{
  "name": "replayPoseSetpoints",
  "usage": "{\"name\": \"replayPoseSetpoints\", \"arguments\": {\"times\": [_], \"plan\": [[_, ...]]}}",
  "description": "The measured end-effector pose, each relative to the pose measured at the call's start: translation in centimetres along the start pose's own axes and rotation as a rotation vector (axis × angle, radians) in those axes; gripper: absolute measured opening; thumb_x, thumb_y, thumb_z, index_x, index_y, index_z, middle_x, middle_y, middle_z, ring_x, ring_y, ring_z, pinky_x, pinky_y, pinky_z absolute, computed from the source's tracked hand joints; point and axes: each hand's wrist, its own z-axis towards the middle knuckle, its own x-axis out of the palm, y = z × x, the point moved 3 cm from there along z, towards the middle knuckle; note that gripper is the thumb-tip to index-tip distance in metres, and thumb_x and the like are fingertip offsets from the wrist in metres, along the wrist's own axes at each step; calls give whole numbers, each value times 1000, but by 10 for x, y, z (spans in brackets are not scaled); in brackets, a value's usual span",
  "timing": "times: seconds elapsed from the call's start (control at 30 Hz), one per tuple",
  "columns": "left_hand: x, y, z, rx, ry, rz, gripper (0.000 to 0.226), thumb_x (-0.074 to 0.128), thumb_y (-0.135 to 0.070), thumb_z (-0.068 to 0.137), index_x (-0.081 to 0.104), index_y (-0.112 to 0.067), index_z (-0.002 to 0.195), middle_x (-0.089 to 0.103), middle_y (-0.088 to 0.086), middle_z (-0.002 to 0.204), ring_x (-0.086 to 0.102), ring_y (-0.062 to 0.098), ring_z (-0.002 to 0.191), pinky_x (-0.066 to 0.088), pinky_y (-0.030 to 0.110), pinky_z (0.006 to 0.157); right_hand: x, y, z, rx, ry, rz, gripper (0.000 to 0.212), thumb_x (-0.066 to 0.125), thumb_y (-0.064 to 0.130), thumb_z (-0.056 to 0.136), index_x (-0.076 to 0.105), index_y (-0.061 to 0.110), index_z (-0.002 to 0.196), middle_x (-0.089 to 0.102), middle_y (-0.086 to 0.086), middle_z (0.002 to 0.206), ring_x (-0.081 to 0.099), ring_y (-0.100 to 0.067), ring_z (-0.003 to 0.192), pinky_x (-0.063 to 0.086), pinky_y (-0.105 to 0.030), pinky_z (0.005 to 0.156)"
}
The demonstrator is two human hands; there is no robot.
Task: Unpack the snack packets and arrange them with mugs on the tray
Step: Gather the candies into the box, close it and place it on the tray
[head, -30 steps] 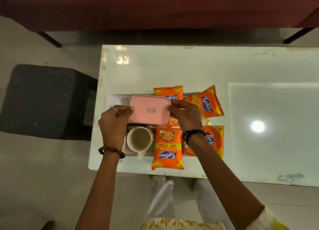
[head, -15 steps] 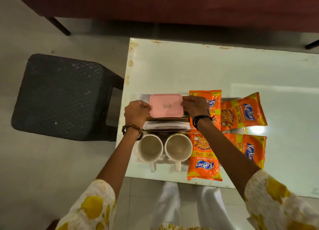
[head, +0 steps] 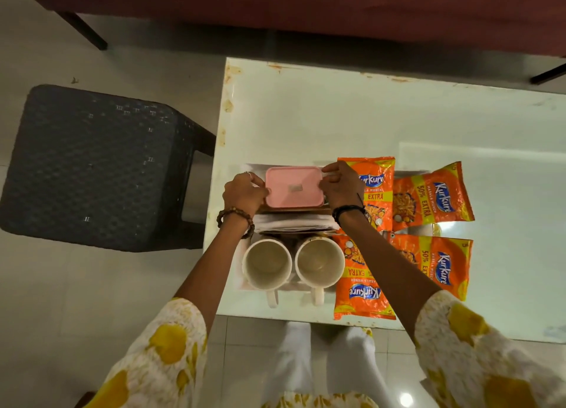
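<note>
A pink lidded box (head: pixel 294 187) sits at the far end of the white tray (head: pixel 242 280). My left hand (head: pixel 243 193) grips its left side and my right hand (head: pixel 340 187) grips its right side. Two empty cream mugs (head: pixel 267 264) (head: pixel 320 262) stand side by side at the tray's near end, handles toward me. Between box and mugs lies a folded white cloth (head: pixel 294 222). Several orange snack packets lie flat to the right: one far (head: pixel 375 187), one far right (head: pixel 432 197), one near (head: pixel 360 288), one near right (head: pixel 441 266).
The white glossy table (head: pixel 321 116) ends just left of the tray. A dark woven stool (head: pixel 92 165) stands on the floor to the left. A dark red sofa (head: pixel 306 3) runs along the far side. My legs show below the table's near edge.
The pink box has come down and away from me, from above the mugs to the tray's far end. Both mugs now show. The camera has shifted left and closer.
</note>
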Motion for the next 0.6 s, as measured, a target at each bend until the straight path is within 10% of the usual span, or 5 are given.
{"name": "replayPoseSetpoints", "arguments": {"times": [0.43,0.6], "plan": [[5,12,-12,144,-9,-21,33,66,1,78,55,1,109,66,29,96,64,40,90,54,49,83,1,-13,0,-37,65,124,32,53,-13,80,61,1,108,66,-9,82,58,-20,80,53,-26,72],[2,6,-11,195,-33,-2,33,66,2,78,55,2,109,67,28,95,66,38,87,56,39,74,3,-9,-2,-137,44,38,33,55,-11,81,61,0,112,68,-20,104,60,-20,87,48,-25,74]]}}
